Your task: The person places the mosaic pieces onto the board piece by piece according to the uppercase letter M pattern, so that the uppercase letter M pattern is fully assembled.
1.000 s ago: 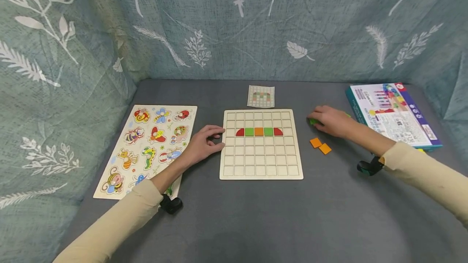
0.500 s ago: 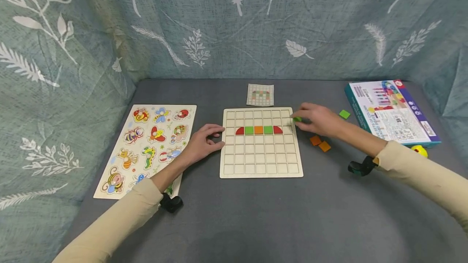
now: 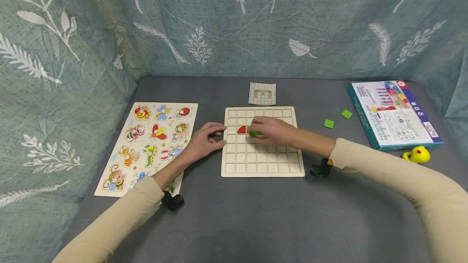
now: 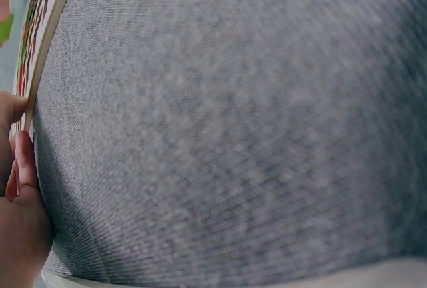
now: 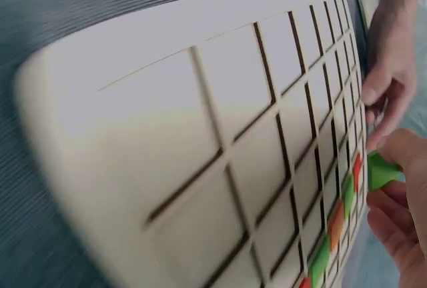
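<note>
My right hand (image 3: 272,130) pinches a small green tile (image 5: 383,171) between thumb and fingers, over the left part of a wooden grid board (image 3: 263,168). In the right wrist view, a row of pieces lies in the board's cells: an orange tile (image 5: 336,223) between green ones, with a red piece (image 5: 357,173) at each end. From the head view, this hand covers most of that row; a red rounded piece (image 3: 241,130) shows at its left. My left hand (image 3: 205,141) rests at the board's left edge, fingertips and thumb touching it.
A small pattern card (image 3: 262,94) lies behind the board. To the left is an insect picture puzzle (image 3: 122,149), partly under my left arm. On the right lie two green tiles (image 3: 328,123), a boxed game (image 3: 395,113) and a yellow rubber duck (image 3: 417,155).
My right hand has taken the green tile from the table at the right and carried it left over the board. The forearm now hides the orange tiles. My left hand has stayed put.
</note>
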The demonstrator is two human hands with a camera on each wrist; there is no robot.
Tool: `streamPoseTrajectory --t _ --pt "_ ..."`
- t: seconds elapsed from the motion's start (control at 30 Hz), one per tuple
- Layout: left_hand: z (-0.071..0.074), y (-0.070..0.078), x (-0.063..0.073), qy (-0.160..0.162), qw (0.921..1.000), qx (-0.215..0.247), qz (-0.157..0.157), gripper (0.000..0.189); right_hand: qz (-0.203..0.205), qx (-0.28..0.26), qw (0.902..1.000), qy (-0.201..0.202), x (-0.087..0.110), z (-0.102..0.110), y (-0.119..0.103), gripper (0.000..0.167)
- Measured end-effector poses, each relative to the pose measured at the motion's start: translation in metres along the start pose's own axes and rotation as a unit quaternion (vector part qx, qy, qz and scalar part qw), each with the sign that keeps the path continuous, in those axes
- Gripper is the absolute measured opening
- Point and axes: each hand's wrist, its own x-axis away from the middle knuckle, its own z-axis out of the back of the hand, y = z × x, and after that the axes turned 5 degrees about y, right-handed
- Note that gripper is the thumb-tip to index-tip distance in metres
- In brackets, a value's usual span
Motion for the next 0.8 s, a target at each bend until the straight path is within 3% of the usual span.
streamPoseTrajectory --t 0.3,0.6,0.8 --pt "0.001 0.002 0.001 -0.009 0.9999 0.008 0.009 0.043 0.022 0.01 0.9997 0.011 -0.019 -0.03 -0.004 0.013" --pt "0.002 0.002 0.0 -0.007 0.9999 0.009 0.01 0.042 0.003 0.017 0.9998 -0.012 -0.021 -0.03 -0.004 0.01" --pt "0.002 0.002 0.001 -0.007 0.9999 0.009 0.009 0.042 0.012 0.008 0.9998 -0.011 -0.018 -0.032 -0.002 0.008"
